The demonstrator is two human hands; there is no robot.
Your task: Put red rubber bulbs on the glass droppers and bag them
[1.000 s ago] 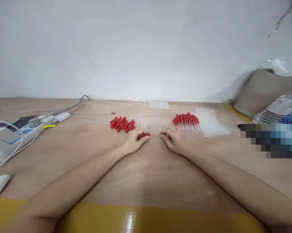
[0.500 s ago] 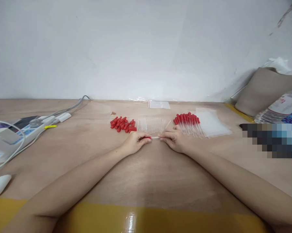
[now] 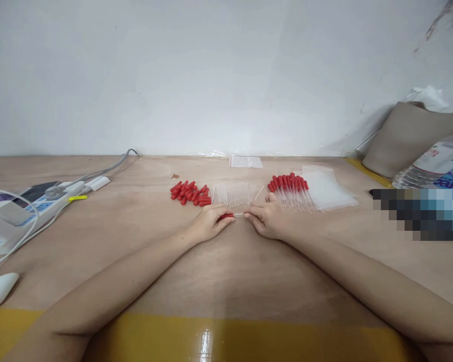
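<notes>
My left hand (image 3: 210, 223) pinches a red rubber bulb (image 3: 226, 216) between thumb and fingers. From the bulb's right end a thin clear tube (image 3: 239, 214) runs across to my right hand (image 3: 267, 217), whose fingertips are closed on it. How deep the tube sits in the bulb is hidden. Loose red rubber bulbs (image 3: 188, 193) lie in a pile beyond my left hand. A row of clear tubes (image 3: 232, 194) lies behind both hands, one tube apart and slanted. Beyond my right hand are several droppers (image 3: 289, 183), clear tubes with red bulbs on them.
Clear plastic bags (image 3: 328, 188) lie right of the droppers, and a small white-looking packet (image 3: 246, 162) lies near the wall. A power strip (image 3: 45, 205) with cables is at the left. A water bottle (image 3: 433, 163) and a grey-brown container (image 3: 395, 141) stand at the right.
More of the red bulb shows between my left thumb and fingers. My right hand has shifted slightly left, and the visible stretch of tube is shorter.
</notes>
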